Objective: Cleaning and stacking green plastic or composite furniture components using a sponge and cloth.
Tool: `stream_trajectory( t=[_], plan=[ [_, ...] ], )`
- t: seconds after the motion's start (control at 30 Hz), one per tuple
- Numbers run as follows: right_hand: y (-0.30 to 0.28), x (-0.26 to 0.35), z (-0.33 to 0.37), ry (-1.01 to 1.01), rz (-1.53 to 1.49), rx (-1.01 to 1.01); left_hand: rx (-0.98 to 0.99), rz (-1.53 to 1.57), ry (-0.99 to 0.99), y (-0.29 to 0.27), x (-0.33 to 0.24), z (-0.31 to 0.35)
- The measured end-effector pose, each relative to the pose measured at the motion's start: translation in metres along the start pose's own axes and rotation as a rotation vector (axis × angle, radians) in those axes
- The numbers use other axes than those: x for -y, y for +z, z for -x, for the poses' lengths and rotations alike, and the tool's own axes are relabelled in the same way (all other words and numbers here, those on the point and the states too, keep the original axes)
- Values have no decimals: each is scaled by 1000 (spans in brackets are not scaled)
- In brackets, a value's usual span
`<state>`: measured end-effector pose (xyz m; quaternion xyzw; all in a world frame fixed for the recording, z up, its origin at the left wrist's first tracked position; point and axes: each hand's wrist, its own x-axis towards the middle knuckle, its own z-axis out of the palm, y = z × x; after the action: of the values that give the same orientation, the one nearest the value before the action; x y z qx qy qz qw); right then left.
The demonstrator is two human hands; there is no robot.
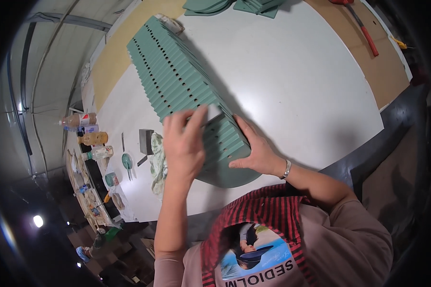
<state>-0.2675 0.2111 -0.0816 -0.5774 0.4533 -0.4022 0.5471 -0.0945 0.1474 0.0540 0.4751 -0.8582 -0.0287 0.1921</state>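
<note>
A long row of green panels (177, 71), overlapping like steps with lines of dark round holes, lies slanting across the white table. Over the row's near part, my left hand (184, 138) has its fingers closed on a small pale flat piece (214, 113), whose kind I cannot make out. That piece is against or just above the panel edges. My right hand (258, 153) grips the right side of the row near its rounded near end, thumb and fingers apart around the edge. The undersides of its fingers are hidden.
Left of the row are a crumpled cloth (157, 162), a dark grey block (146, 142) and a small round green dish (126, 161). Several bottles (93, 138) line the table's left side. More green panels (258, 7) and a red-handled tool (368, 40) lie at the far side.
</note>
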Motion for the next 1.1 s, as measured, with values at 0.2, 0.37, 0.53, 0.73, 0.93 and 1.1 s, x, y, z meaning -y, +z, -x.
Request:
stream_trajectory(
  t=[0.2,0.37,0.53,0.73,0.93,1.1],
  plan=[
    [-6,-3,2,33,-10,-22,165,-6,-226,-17,23,22],
    [1,-3,1,-2,10,-16,39,61,17,15,7,-15],
    [-3,-1,1,20,-11,-31,-15,-6,-82,-1,27,-17],
    [-2,-1,2,8,-4,-38,192,62,112,-4,3,-22],
    [-4,-4,3,-7,26,-68,226,207,265,4,-14,-22],
    [-1,0,1,-8,-12,-41,199,234,168,-3,-24,-13]
  ],
)
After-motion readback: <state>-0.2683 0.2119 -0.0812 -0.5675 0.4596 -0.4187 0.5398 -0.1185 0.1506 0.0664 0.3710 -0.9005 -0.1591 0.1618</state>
